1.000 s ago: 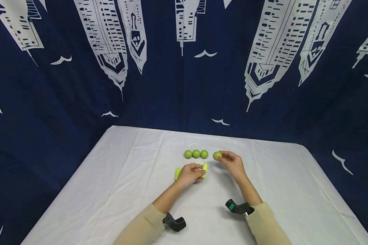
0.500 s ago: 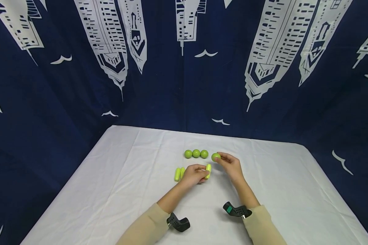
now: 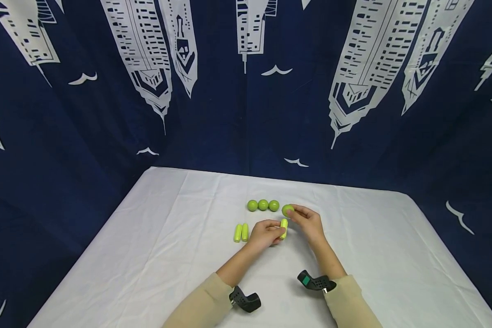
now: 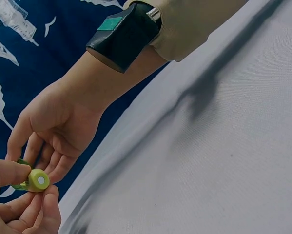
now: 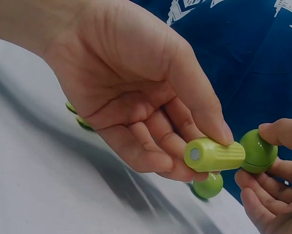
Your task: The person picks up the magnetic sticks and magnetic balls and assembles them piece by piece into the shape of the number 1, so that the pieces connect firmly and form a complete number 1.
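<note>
My left hand (image 3: 264,234) pinches a yellow-green ribbed magnetic rod (image 5: 219,153) between thumb and fingers; a round silver disc shows in its end. A glossy green ball (image 5: 259,150) is gripped by the fingertips of my right hand (image 3: 309,223). In the right wrist view the rod's far end meets the side of the ball. The left wrist view looks along the rod (image 4: 39,180), which hides most of the ball. Both hands are held above the white table, close together, in front of the loose balls.
Three green balls (image 3: 263,205) lie in a row on the white table (image 3: 188,264). Nearer and to the left, two more yellow-green rods (image 3: 241,232) lie side by side. Behind the table hangs a dark blue curtain (image 3: 246,114) with a white city print.
My left hand has moved right with the rod, bringing it close to the ball and uncovering the two rods on the table. My right hand has shifted slightly left with the ball.
</note>
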{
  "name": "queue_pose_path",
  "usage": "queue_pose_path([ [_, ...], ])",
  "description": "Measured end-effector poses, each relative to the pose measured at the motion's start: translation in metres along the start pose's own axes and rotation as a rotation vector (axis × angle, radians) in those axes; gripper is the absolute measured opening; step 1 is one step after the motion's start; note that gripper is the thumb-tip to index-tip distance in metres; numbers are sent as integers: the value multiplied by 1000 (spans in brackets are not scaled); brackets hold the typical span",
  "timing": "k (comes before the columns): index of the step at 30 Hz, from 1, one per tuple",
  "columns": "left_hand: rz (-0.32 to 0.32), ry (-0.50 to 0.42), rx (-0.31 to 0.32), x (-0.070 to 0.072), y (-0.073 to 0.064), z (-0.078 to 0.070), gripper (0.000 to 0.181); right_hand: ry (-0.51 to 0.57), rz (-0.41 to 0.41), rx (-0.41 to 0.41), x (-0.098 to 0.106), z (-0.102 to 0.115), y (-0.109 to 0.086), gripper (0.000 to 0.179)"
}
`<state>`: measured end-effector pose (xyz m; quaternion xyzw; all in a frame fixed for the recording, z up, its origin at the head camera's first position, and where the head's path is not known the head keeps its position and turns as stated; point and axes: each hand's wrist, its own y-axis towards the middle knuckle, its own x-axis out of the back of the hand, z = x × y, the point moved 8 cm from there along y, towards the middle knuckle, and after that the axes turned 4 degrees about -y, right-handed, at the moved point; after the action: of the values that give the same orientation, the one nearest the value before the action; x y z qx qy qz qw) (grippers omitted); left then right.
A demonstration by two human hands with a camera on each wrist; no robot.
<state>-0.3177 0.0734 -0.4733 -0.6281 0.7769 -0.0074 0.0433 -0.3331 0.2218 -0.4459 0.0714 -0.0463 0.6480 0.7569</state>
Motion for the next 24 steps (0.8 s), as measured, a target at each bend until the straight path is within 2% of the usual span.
queue_pose_path([
  [7, 4, -25, -23, 0, -2, -3, 30, 25, 5, -32, -3, -5, -1, 41],
  [11, 13, -5, -49, 1, -2, -8, 31, 28, 19, -49, -6, -7, -1, 42],
  [19, 18, -8, -40, 0, -7, -14, 28, 16, 10, -67, -7, -11, -3, 44],
  [24, 4, -31, -36, 0, -7, -7, 28, 3, 27, -73, -8, -12, -7, 46],
])
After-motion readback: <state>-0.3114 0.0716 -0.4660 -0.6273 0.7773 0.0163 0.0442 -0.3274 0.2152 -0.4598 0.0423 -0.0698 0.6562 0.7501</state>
